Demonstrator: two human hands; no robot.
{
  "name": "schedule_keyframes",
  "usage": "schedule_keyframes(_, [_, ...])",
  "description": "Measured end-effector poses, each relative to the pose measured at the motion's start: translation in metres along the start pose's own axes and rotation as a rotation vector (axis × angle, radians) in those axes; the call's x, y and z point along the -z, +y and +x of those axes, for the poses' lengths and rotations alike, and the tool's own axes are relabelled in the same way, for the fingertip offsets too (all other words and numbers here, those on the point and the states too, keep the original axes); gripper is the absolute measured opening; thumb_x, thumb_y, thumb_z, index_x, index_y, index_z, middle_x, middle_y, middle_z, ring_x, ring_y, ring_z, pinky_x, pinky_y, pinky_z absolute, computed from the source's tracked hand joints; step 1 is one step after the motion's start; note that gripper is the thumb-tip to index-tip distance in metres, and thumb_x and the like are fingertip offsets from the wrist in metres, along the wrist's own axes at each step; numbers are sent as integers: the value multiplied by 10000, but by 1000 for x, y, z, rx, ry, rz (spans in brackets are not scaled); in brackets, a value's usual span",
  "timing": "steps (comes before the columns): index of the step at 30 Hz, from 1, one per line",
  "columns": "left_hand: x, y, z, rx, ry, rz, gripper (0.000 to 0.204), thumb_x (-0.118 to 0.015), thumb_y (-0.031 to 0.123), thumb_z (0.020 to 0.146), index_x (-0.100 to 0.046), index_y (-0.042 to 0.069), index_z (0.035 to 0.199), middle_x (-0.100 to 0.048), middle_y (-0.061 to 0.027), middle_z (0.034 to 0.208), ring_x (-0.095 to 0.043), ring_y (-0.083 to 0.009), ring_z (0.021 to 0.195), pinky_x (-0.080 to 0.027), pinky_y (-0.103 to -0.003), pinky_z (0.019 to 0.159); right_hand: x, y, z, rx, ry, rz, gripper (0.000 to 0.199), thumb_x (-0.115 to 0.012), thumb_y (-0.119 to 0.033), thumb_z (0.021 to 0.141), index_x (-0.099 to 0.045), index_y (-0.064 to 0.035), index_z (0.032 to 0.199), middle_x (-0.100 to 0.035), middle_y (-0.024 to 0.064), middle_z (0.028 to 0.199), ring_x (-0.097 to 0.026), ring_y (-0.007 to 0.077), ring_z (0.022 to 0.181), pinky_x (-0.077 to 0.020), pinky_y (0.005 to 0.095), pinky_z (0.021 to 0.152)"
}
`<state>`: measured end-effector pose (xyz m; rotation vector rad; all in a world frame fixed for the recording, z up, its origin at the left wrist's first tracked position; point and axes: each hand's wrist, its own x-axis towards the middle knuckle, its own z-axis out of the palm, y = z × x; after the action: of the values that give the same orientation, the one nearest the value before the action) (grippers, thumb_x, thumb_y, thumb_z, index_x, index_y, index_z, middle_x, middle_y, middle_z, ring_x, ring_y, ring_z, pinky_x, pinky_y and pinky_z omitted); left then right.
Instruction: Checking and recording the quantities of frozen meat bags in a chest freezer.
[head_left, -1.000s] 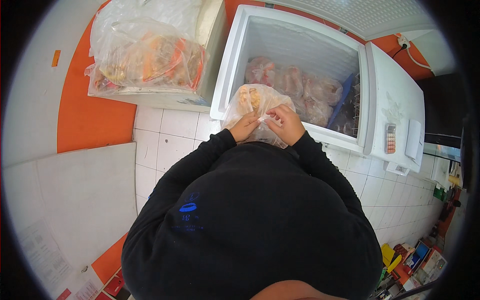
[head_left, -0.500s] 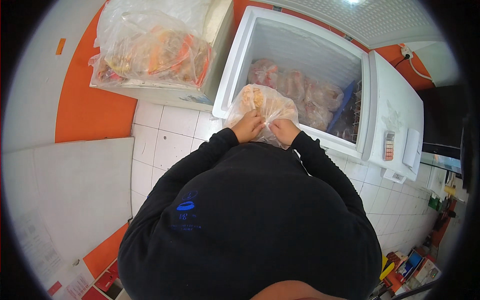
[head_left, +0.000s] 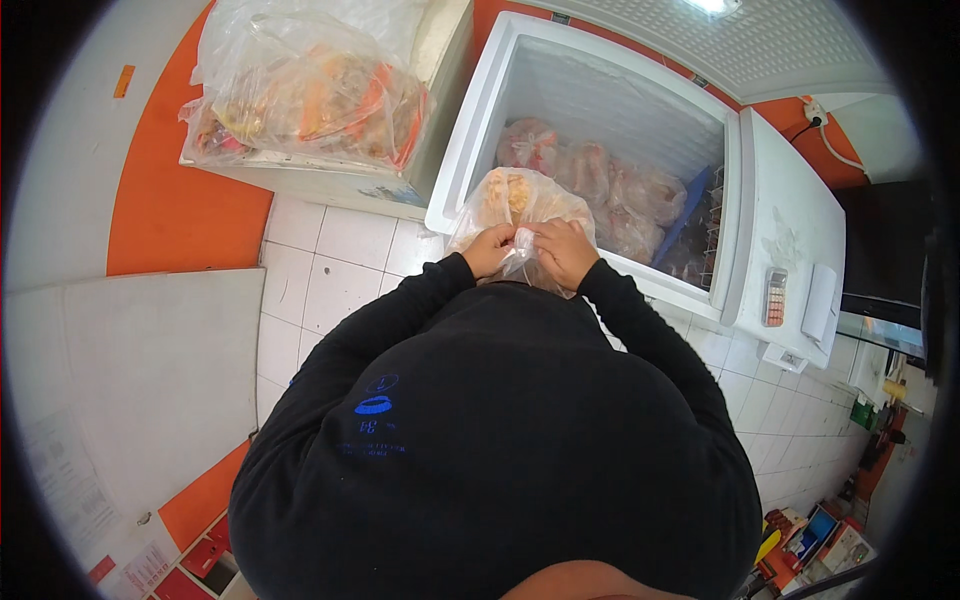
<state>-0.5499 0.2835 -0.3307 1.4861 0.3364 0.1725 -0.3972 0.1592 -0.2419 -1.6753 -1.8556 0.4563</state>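
A clear plastic bag (head_left: 545,202) with pale orange, lumpy food inside rests at the front rim of the open chest freezer (head_left: 462,150), close against my body. My left hand (head_left: 489,250) is closed on the bag's gathered neck from the left side. From the right, my right hand (head_left: 563,250) pinches the same bunched plastic, its fingers bent over the top. The twisted neck shows between both hands, its loose end hanging toward me. Behind the bag, several clear bags of frozen, pinkish food (head_left: 590,170) lie in the freezer.
Left of the freezer, a large clear bag with orange pieces (head_left: 345,105) lies on a white cabinet (head_left: 290,175). On the right, the freezer's white ledge (head_left: 795,240) carries a calculator (head_left: 775,297). A blue divider (head_left: 687,215) stands inside the freezer. White tiles (head_left: 350,240) cover the floor.
My right hand has shifted slightly left and turned over the bag's neck, closer to my left hand. The plastic between them is now gathered into a tighter twist.
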Motion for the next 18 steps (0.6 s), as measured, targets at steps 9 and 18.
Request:
schedule_keyframes(9, [1,18,6,-75,12,377,197,-579,64,786,-604,4,972,-613,-46,804,-552,-124,732,-446,-257,690,21,-1,36,326,-374,-703,118,-537,-159,751,-636,-119,799,-567,21,962,-494,186,980,-290,454,967])
schedule_keyframes(18, [-8,34,0,-108,53,477,134,-576,126,756,-579,-2,795,-526,-144,674,-522,-236,620,-400,-331,588,4,7,15,22,-170,-419,125,-563,-181,755,-654,-95,760,-539,82,986,-490,212,921,-319,393,903])
